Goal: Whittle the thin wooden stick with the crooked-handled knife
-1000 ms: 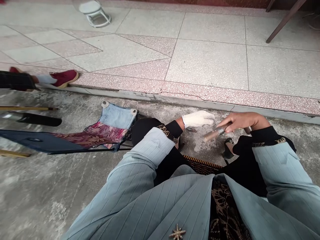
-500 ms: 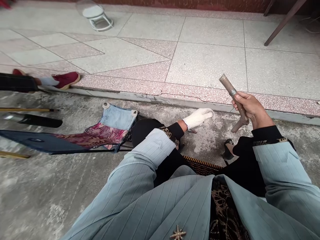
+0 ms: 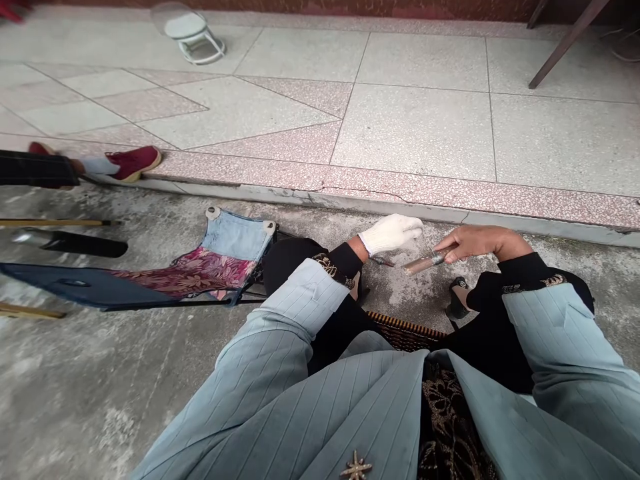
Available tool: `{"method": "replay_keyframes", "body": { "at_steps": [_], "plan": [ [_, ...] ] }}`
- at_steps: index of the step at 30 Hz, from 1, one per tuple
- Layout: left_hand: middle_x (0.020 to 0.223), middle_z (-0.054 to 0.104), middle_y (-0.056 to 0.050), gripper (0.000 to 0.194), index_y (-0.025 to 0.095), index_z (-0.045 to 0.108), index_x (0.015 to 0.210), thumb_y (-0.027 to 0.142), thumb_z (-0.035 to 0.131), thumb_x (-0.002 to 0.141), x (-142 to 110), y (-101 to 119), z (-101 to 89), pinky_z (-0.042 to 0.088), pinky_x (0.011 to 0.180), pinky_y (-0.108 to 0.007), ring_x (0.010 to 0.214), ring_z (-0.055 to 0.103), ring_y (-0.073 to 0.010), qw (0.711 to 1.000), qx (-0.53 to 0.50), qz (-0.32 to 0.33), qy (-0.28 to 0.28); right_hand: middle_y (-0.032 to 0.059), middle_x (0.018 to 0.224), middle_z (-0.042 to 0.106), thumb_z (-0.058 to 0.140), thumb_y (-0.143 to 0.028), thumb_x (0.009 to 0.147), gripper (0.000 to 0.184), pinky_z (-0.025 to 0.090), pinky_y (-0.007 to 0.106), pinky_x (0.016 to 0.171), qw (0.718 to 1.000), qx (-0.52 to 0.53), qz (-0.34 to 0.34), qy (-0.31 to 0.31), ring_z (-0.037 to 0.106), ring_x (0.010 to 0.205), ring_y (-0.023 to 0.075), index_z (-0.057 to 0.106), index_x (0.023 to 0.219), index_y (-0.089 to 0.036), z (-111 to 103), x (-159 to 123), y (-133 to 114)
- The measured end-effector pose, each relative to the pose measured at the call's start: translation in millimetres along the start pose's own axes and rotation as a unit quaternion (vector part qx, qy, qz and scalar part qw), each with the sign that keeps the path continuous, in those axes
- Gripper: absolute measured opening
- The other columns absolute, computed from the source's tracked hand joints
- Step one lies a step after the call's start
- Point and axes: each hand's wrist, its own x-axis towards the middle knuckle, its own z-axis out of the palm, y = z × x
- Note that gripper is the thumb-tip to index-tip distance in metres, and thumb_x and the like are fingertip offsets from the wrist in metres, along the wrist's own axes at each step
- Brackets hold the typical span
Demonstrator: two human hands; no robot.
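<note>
My right hand (image 3: 475, 241) is bare and closed around a forked wooden stick bound with wire (image 3: 423, 264). Its blunt end now points down and left toward the ground, while the forked end is hidden behind my hand. My left hand (image 3: 393, 233) wears a white knitted glove, with the fingers curled together low over the concrete; what they hold, if anything, does not show. Just below the glove lies a thin dark object with a reddish tip (image 3: 383, 261), too small to name. The two hands are close but apart.
A raised tiled step (image 3: 415, 133) runs in front of me. To the left stands a folding fabric chair (image 3: 235, 237), with a dark cylindrical bottle (image 3: 75, 242) behind it. Another person's red shoe (image 3: 134, 162) rests on the step edge. A white stool (image 3: 195, 37) stands farther back.
My right hand has swung the forked stick down and to the left, from raised to low near the gloved hand. My left hand has shifted slightly left, its fingers bending more.
</note>
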Motion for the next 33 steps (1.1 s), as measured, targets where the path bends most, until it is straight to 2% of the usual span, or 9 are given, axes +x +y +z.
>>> {"method": "replay_keyframes", "body": {
  "at_steps": [3,7,10,14,18,21,25,28,33],
  "plan": [
    [0.086,0.066,-0.004,0.029,0.015,0.065,0.096,0.035,0.046,0.094,1,-2,-0.3,0.041,0.064,-0.023,0.070,0.054,-0.0109,0.992,-0.123,-0.022,0.007,0.0010,0.079,0.067,0.072,-0.045,0.078,0.049,0.048,0.028,0.064,0.978,0.184,-0.041,0.086,0.055,0.066,0.0133,0.071,0.123,-0.024,-3,-9,-6],
    [0.071,0.056,0.001,0.033,0.015,0.061,0.097,0.041,0.040,0.097,1,4,11.9,0.037,0.052,-0.018,0.056,0.047,-0.0076,0.968,-0.244,-0.057,-0.023,0.0006,0.072,0.059,0.074,-0.048,0.076,0.053,0.046,0.024,0.056,0.879,0.362,-0.057,0.306,0.051,0.059,0.0107,0.069,0.119,-0.018,-6,-5,-1],
    [0.066,0.052,0.003,0.036,0.015,0.061,0.093,0.043,0.040,0.096,0,12,21.9,0.034,0.051,-0.018,0.052,0.044,-0.0072,0.970,-0.235,-0.042,-0.055,0.0001,0.068,0.057,0.076,-0.047,0.074,0.055,0.044,0.024,0.053,0.838,0.370,0.002,0.402,0.049,0.056,0.0107,0.068,0.119,-0.016,-6,7,9],
    [0.064,0.052,0.002,0.040,0.015,0.064,0.091,0.046,0.038,0.097,1,18,25.4,0.036,0.058,-0.022,0.057,0.047,-0.0096,0.987,-0.148,0.006,-0.067,0.0025,0.073,0.062,0.068,-0.041,0.080,0.054,0.047,0.029,0.062,0.866,0.217,0.096,0.440,0.054,0.060,0.0140,0.066,0.127,-0.016,-6,15,20],
    [0.080,0.061,-0.003,0.037,0.015,0.066,0.091,0.042,0.041,0.096,2,15,23.3,0.037,0.068,-0.025,0.073,0.053,-0.0138,0.996,-0.043,0.056,-0.060,0.0077,0.097,0.071,0.061,-0.043,0.085,0.047,0.045,0.035,0.074,0.899,-0.043,0.186,0.395,0.063,0.084,0.0256,0.069,0.127,-0.023,-4,17,23],
    [0.079,0.061,-0.002,0.039,0.015,0.067,0.093,0.043,0.040,0.096,-1,15,20.8,0.037,0.067,-0.024,0.070,0.053,-0.0126,0.990,-0.086,0.060,-0.090,0.0091,0.104,0.072,0.057,-0.044,0.087,0.045,0.044,0.035,0.073,0.913,-0.137,0.208,0.324,0.063,0.090,0.0281,0.069,0.126,-0.026,-3,17,23],
    [0.064,0.052,0.002,0.034,0.014,0.066,0.086,0.042,0.047,0.092,-4,15,16.9,0.032,0.053,-0.021,0.054,0.044,-0.0082,0.974,-0.196,0.004,-0.113,0.0058,0.087,0.073,0.067,-0.040,0.079,0.036,0.043,0.030,0.066,0.983,-0.099,0.153,0.007,0.060,0.073,0.0200,0.078,0.110,-0.024,-4,10,25],
    [0.058,0.048,0.003,0.026,0.013,0.061,0.077,0.036,0.055,0.088,-3,12,15.8,0.030,0.048,-0.020,0.048,0.039,-0.0059,0.950,-0.291,-0.038,-0.104,0.0023,0.077,0.068,0.070,-0.044,0.078,0.048,0.043,0.027,0.063,0.985,0.045,0.023,-0.164,0.055,0.065,0.0140,0.074,0.119,-0.020,-7,0,22],
    [0.056,0.046,0.004,0.027,0.012,0.062,0.087,0.038,0.057,0.089,-1,10,20.8,0.043,0.051,-0.022,0.049,0.042,-0.0072,0.866,-0.491,-0.068,-0.062,0.0014,0.077,0.064,0.074,-0.045,0.075,0.061,0.044,0.027,0.063,0.971,0.229,-0.055,-0.046,0.052,0.064,0.0114,0.067,0.128,-0.014,-11,-16,11]
  ]
}}
